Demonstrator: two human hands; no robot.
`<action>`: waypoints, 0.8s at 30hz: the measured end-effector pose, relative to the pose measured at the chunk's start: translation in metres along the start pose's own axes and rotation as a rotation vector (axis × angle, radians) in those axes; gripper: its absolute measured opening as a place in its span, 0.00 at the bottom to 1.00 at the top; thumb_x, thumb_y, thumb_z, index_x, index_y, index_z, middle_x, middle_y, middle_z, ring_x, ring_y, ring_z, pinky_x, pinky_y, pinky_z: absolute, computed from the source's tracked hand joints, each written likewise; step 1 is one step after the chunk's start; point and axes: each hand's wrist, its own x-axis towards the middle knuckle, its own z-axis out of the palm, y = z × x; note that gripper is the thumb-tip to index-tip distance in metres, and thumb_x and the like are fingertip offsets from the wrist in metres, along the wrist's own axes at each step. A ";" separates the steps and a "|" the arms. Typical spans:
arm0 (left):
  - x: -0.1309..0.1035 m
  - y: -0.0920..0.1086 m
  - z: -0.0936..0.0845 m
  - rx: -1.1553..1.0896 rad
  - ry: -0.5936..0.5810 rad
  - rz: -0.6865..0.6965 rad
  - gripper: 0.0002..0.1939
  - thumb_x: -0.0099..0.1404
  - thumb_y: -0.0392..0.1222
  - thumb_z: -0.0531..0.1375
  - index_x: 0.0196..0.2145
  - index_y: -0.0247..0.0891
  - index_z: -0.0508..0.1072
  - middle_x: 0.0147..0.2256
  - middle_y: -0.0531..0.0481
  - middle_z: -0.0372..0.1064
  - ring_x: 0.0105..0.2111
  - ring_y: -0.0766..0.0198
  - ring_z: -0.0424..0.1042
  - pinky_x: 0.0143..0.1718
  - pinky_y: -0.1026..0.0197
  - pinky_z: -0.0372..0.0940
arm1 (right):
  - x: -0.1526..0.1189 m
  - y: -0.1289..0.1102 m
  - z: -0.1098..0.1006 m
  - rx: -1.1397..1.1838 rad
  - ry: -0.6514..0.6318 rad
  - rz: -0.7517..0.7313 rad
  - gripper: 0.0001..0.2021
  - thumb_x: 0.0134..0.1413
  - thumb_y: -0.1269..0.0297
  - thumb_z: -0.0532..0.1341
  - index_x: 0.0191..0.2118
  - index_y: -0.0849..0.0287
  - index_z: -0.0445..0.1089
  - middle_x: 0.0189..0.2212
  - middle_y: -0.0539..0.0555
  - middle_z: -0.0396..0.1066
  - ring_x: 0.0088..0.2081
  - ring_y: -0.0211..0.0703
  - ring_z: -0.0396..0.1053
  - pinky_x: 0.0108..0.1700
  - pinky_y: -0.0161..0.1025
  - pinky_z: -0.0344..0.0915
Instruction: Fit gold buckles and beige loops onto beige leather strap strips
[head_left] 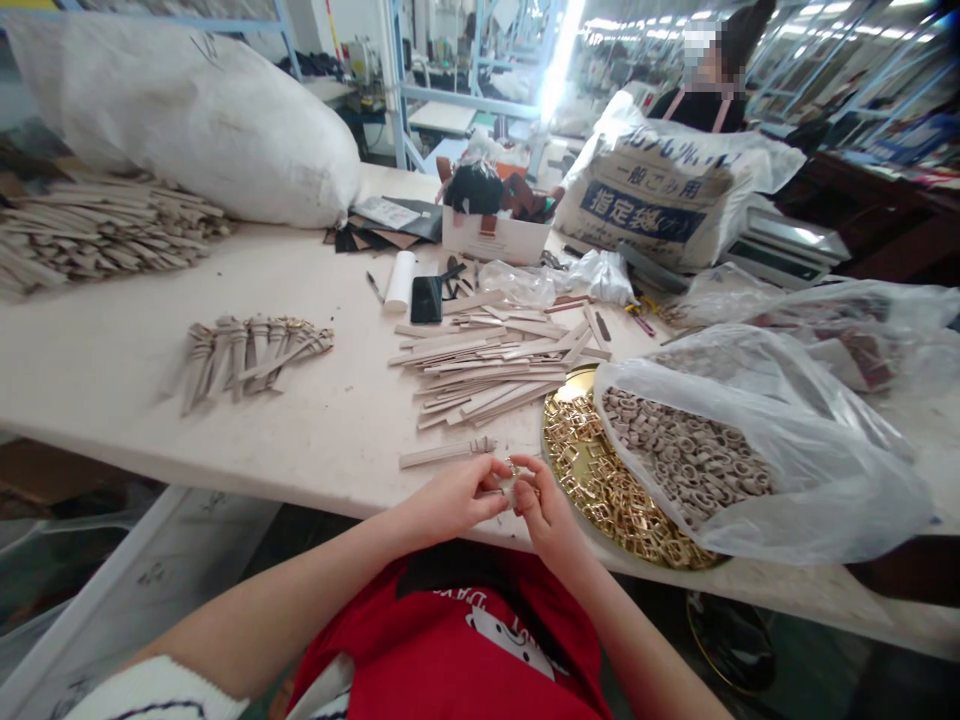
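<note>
At the table's front edge my left hand [480,490] and my right hand [540,500] meet, fingers pinched together. Between the fingertips is a small shiny metal buckle [512,466], largely covered by them; whether a strip is threaded in it, I cannot tell. Just beyond my left hand lies a beige strap [442,454] with loops at its right end. Farther back is a loose pile of flat beige strips [495,365]. To the right of my right hand, a round golden tray [580,382] carries many gold buckles [637,510]. A clear plastic bag [817,480] full of small beige loops [682,455] rests partly over it.
Buckled straps [251,355] lie in a bunch at left, with stacked strips [112,230] behind. A phone [427,299], white roll [400,280] and white box [495,238] stand farther back. Large sacks [225,130] line the far side. A person [705,100] is beyond the table.
</note>
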 end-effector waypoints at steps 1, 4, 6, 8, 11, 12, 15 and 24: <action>0.000 0.000 0.002 0.013 0.002 -0.002 0.15 0.59 0.45 0.54 0.42 0.35 0.66 0.25 0.53 0.65 0.25 0.67 0.62 0.26 0.67 0.55 | -0.003 0.000 0.001 -0.030 0.018 -0.007 0.15 0.59 0.58 0.46 0.50 0.57 0.55 0.31 0.53 0.68 0.29 0.39 0.66 0.31 0.37 0.62; 0.001 -0.002 0.011 0.056 0.005 -0.035 0.14 0.59 0.42 0.54 0.42 0.35 0.66 0.26 0.52 0.66 0.26 0.65 0.63 0.26 0.66 0.54 | -0.009 -0.002 0.005 -0.169 0.058 -0.029 0.15 0.59 0.61 0.47 0.50 0.57 0.55 0.36 0.56 0.69 0.34 0.43 0.68 0.36 0.41 0.63; 0.001 -0.006 0.017 0.078 0.013 -0.058 0.13 0.58 0.40 0.53 0.42 0.35 0.66 0.26 0.52 0.67 0.26 0.65 0.64 0.26 0.66 0.54 | -0.011 -0.002 0.008 -0.241 0.060 -0.036 0.14 0.59 0.63 0.47 0.49 0.57 0.56 0.38 0.57 0.69 0.36 0.44 0.69 0.38 0.42 0.63; 0.003 -0.010 0.020 0.070 0.026 -0.066 0.14 0.58 0.39 0.53 0.43 0.35 0.65 0.27 0.52 0.68 0.26 0.64 0.65 0.26 0.66 0.55 | -0.009 -0.002 0.009 -0.241 0.042 -0.037 0.13 0.59 0.63 0.46 0.49 0.57 0.56 0.37 0.57 0.70 0.34 0.43 0.69 0.36 0.41 0.63; 0.007 -0.016 0.018 0.036 0.033 -0.042 0.17 0.60 0.41 0.52 0.47 0.36 0.62 0.28 0.51 0.69 0.28 0.63 0.67 0.29 0.65 0.58 | 0.002 0.003 0.007 -0.154 -0.001 -0.009 0.15 0.60 0.60 0.44 0.50 0.59 0.55 0.29 0.53 0.69 0.27 0.39 0.67 0.30 0.36 0.63; 0.009 -0.019 0.015 0.058 0.049 -0.033 0.17 0.61 0.42 0.51 0.48 0.36 0.62 0.29 0.50 0.70 0.30 0.63 0.68 0.31 0.64 0.59 | 0.008 0.005 0.006 -0.160 -0.007 0.006 0.16 0.60 0.59 0.44 0.50 0.60 0.55 0.26 0.51 0.69 0.25 0.39 0.66 0.29 0.36 0.62; 0.014 -0.030 0.000 0.286 0.162 -0.020 0.16 0.60 0.44 0.54 0.45 0.37 0.65 0.37 0.46 0.69 0.39 0.57 0.67 0.41 0.59 0.59 | 0.024 0.011 0.003 -0.351 0.041 0.027 0.18 0.59 0.57 0.45 0.50 0.61 0.58 0.25 0.52 0.68 0.28 0.42 0.67 0.32 0.39 0.63; 0.011 -0.056 0.001 0.821 0.141 0.018 0.29 0.54 0.42 0.58 0.52 0.30 0.59 0.43 0.37 0.64 0.44 0.50 0.62 0.45 0.52 0.59 | 0.016 0.043 0.011 -0.516 0.171 -0.134 0.13 0.57 0.63 0.48 0.45 0.59 0.64 0.40 0.59 0.66 0.42 0.49 0.64 0.45 0.49 0.62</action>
